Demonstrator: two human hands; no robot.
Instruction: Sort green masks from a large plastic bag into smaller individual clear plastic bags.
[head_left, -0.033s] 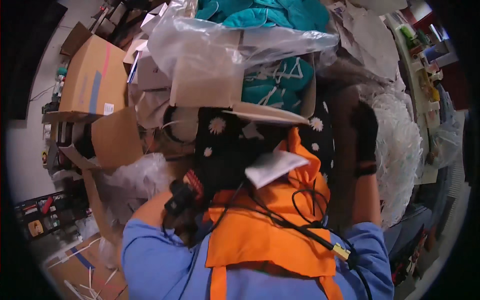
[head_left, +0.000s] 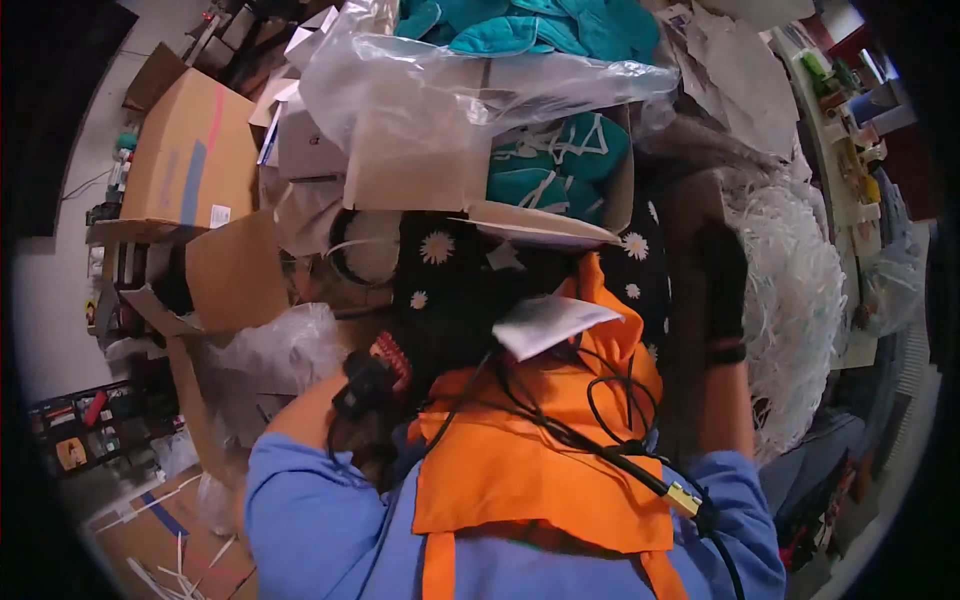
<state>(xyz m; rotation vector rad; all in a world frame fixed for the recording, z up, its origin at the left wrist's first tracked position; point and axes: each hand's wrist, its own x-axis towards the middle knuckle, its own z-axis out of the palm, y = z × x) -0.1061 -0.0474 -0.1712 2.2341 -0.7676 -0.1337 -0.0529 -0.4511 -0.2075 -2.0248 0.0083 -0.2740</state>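
Note:
My left hand (head_left: 445,325), in a black glove, lies over my lap against black fabric with white daisies (head_left: 437,248). Its fingers merge with the dark cloth, so its grip is hidden. Beside it a small white packet (head_left: 555,325) rests tilted over my orange apron (head_left: 540,450); whether the hand touches it I cannot tell. My right hand (head_left: 722,275), also black-gloved, is off to the right next to a heap of clear plastic strips (head_left: 790,290). Its fingers are too dark to make out. In front of me an open carton (head_left: 415,165) holds teal items with white straps (head_left: 560,165).
Clear plastic sheeting (head_left: 430,85) drapes over the carton, with more teal pieces (head_left: 560,30) behind it. Brown cardboard boxes (head_left: 185,150) stand on the left. Black cables (head_left: 540,425) hang across my apron. A shelf of small goods (head_left: 850,130) runs along the far right.
My right hand has shifted slightly toward me and left. My left hand and the white packet look almost unmoved.

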